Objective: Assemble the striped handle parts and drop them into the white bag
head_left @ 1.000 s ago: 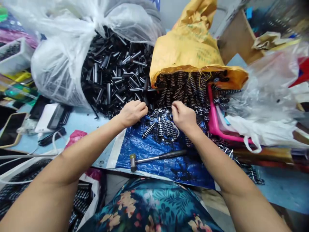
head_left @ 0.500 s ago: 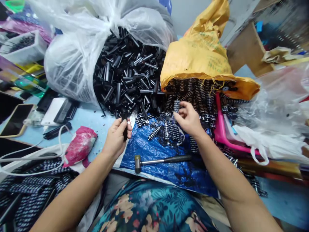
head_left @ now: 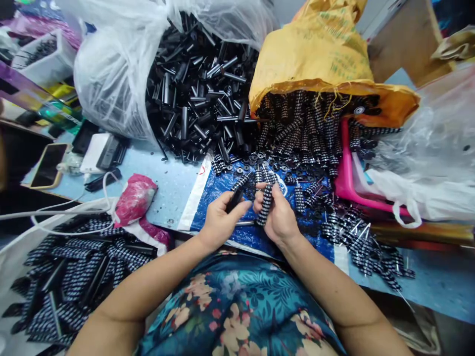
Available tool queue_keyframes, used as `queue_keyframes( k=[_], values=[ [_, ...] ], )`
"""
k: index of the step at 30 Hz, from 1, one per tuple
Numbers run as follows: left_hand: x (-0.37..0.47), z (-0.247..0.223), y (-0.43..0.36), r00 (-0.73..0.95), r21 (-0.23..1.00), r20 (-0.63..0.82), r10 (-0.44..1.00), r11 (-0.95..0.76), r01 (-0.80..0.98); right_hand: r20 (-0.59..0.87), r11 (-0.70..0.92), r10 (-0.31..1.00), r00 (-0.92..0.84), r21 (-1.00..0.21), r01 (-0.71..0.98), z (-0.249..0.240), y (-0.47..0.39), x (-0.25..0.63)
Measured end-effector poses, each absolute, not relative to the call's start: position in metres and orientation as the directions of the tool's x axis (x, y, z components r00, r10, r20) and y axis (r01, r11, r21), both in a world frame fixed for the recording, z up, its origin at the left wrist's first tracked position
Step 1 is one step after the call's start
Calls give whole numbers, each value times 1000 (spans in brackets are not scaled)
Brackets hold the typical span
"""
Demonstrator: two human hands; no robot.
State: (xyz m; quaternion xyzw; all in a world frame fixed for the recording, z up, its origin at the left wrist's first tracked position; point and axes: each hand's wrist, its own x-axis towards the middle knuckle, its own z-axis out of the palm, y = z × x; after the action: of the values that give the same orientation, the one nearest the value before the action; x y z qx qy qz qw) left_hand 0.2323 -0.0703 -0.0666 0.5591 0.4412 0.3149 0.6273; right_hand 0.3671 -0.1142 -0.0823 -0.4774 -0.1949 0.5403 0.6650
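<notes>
My left hand is closed round a smooth black tube-like piece, which tilts up to the right. Close beside it, my right hand grips a black roller with a white checkered pattern, held nearly upright. The two pieces are apart. Beneath the hands lies a blue plastic sheet with more checkered rollers and small black washers. Part of a hammer's metal shaft shows between my hands; its head is hidden.
A clear plastic bag spills black tubes at the back. Right of it, a yellow sack spills checkered rollers. A pink plastic frame stands at right. Finished-looking pieces fill a white sack at lower left, near a phone.
My right hand has drawn a checkered roller back from the pile toward me. My left hand has moved right with the black piece, so both hands are now close together. The view has shifted.
</notes>
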Motion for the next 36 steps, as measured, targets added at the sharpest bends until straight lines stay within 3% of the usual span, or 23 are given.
queue_keyframes(
  k=[4,7,9,11,13,20,24,28,33,36],
  values=[
    [246,-67,-77,457,992,-105,883,60,113,-113,26,909,401,-945,-327,-84,-117,361],
    [244,-64,-77,453,985,-155,878,102,138,180,169,936,302,-984,63,-86,-126,374],
    [237,-62,-77,458,980,-193,868,143,141,372,312,921,119,-884,349,-89,-135,388],
    [231,-62,-77,489,978,-206,848,159,137,472,435,879,-62,-743,508,-91,-142,397],
    [229,-63,-79,508,977,-214,834,174,127,522,499,843,-132,-666,555,-92,-146,401],
    [235,-68,-90,404,964,-262,876,257,66,591,520,802,-87,-618,589,-86,-151,388],
    [233,-70,-90,436,902,-347,830,423,-87,647,559,755,-106,-551,620,-91,-152,387],
    [226,-67,-84,506,858,-416,756,510,-56,601,512,786,-141,-508,692,-99,-155,385],
    [218,-72,-77,547,813,-482,685,582,-12,529,445,840,-116,-553,704,-103,-153,383],
    [200,-83,-62,477,933,-338,811,354,58,478,419,864,-158,-509,752,-108,-158,393]
  ],
)
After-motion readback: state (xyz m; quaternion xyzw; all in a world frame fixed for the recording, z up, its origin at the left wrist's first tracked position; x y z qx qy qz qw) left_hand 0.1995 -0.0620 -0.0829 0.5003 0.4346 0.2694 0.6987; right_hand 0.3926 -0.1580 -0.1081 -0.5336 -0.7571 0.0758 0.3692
